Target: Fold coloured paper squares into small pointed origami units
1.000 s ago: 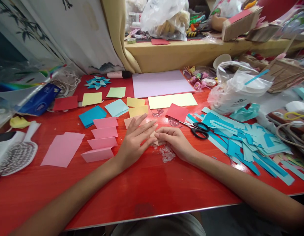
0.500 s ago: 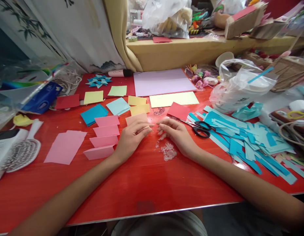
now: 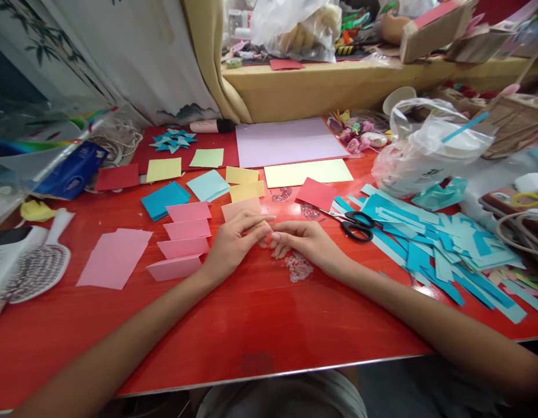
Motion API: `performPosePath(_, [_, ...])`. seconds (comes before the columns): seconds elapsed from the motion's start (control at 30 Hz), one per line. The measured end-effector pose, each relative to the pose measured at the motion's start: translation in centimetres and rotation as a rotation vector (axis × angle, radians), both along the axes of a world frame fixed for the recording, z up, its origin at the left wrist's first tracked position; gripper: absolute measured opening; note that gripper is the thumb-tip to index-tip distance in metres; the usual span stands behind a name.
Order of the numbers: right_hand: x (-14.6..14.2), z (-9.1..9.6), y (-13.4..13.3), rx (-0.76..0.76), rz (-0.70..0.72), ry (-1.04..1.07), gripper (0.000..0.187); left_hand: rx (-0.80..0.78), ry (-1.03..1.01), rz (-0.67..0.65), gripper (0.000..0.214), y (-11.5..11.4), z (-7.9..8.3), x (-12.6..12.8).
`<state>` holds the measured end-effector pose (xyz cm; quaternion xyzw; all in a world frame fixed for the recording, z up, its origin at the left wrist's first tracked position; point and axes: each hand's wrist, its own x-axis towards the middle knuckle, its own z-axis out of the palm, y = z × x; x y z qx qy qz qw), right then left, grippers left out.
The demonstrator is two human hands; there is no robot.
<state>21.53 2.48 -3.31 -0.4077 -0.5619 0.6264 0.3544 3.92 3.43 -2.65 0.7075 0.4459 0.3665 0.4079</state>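
My left hand (image 3: 234, 244) and my right hand (image 3: 306, 241) meet fingertip to fingertip at the middle of the red table (image 3: 260, 325). Both have curled fingers pinching a small folded peach paper piece (image 3: 264, 227), which is mostly hidden between them. A flat peach paper (image 3: 241, 207) lies just beyond my left fingers. Several folded pink papers (image 3: 188, 229) are stacked in a column to the left of my left hand. Black-handled scissors (image 3: 354, 225) lie just right of my right hand.
A pile of blue paper strips (image 3: 425, 244) covers the right side, behind it a plastic bag (image 3: 429, 151). Lilac sheet (image 3: 286, 142), yellow sheet (image 3: 307, 172) and red square (image 3: 316, 193) lie farther back. A hairbrush (image 3: 33, 270) and pink sheet (image 3: 114, 258) sit at left.
My left hand went from lying flat with spread fingers to curled. Both hands lifted off the table spot, shifted slightly away, then came together pinching the small paper.
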Motion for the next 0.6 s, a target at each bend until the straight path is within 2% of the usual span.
performPosePath(0.2, [-0.07,-0.08,-0.25,0.046,0.011,-0.070,0.029,-0.192,0.046,-0.112,0.037,-0.28,0.15,0.02])
performPosePath(0.43, [0.04,0.18,0.22,0.005,0.082,-0.074,0.027,-0.159,0.016,-0.100,0.033,-0.28,-0.11,-0.05])
performPosePath(0.6, [0.41,0.84,0.26,-0.043,0.166,-0.114,0.026,-0.184,0.053,-0.113,0.033,-0.50,0.31,0.10])
